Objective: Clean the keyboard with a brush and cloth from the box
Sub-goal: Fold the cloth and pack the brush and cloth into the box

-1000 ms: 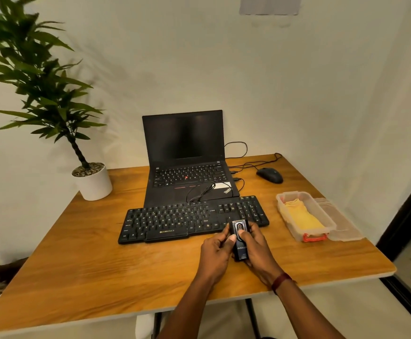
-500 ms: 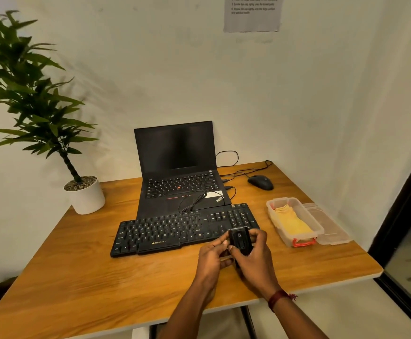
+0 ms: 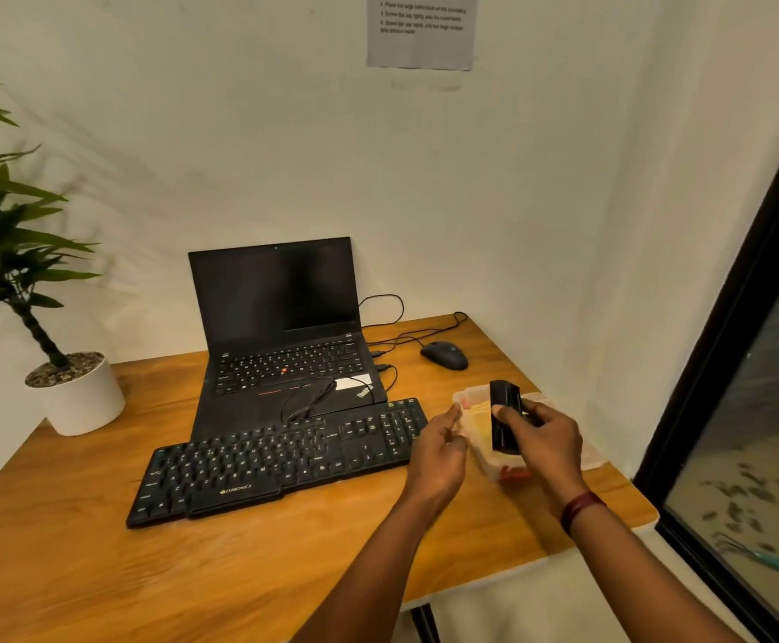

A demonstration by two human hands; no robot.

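Your right hand [image 3: 538, 436] now grips the black brush [image 3: 503, 417] above the box [image 3: 473, 396] at three o'clock of the keyboard [image 3: 281, 457]; your left hand [image 3: 438, 457], released, hangs loosely curled. Brushing comes next.

smooth wood-grain table [image 3: 100, 573], matt black plastic keyboard [image 3: 285, 457], clear plastic box [image 3: 483, 459], yellow cloth [image 3: 478, 422]

On the table [image 3: 100, 573], the keyboard [image 3: 276, 461] lies in front of the open laptop [image 3: 281, 345]. A potted plant [image 3: 72, 392] stands at the far left; a mouse [image 3: 444, 355] sits right of the laptop. The box [image 3: 480, 433] lies right of the keyboard, before the mouse, its lid [image 3: 592, 452] beside it.
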